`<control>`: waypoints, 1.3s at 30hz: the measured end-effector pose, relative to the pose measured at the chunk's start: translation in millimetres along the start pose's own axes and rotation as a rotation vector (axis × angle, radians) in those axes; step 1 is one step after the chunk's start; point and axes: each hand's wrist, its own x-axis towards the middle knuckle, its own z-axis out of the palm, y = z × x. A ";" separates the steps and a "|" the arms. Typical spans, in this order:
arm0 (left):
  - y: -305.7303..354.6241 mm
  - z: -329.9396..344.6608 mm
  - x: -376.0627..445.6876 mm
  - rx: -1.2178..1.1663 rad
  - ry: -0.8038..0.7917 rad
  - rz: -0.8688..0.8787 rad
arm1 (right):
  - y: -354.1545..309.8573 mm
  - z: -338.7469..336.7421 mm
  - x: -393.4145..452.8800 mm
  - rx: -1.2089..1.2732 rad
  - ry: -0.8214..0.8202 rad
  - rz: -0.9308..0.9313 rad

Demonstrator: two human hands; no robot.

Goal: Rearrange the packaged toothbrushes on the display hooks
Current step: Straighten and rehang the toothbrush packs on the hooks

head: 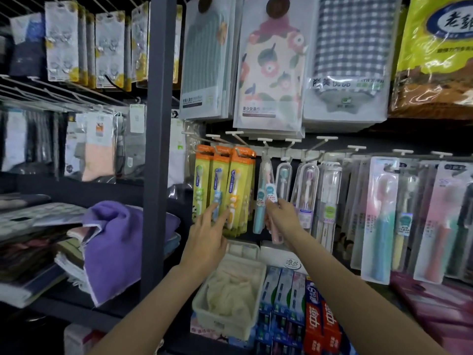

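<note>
While the right hand pinches a pink toothbrush in a clear slim case, tilted at the middle of the hook rail, the left hand reaches with straight fingers, its grip loose, fingertips touching the yellow carded packs. Three of those orange-topped packs hang side by side at the rail's left end, each showing a child's brush. A teal cased brush hangs just beside the pink one, and two more clear cases hang to its right.
</note>
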 end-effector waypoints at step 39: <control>12.6 44.2 -0.4 -0.021 0.051 0.144 | 31.9 -72.4 -11.4 -0.161 0.321 -0.064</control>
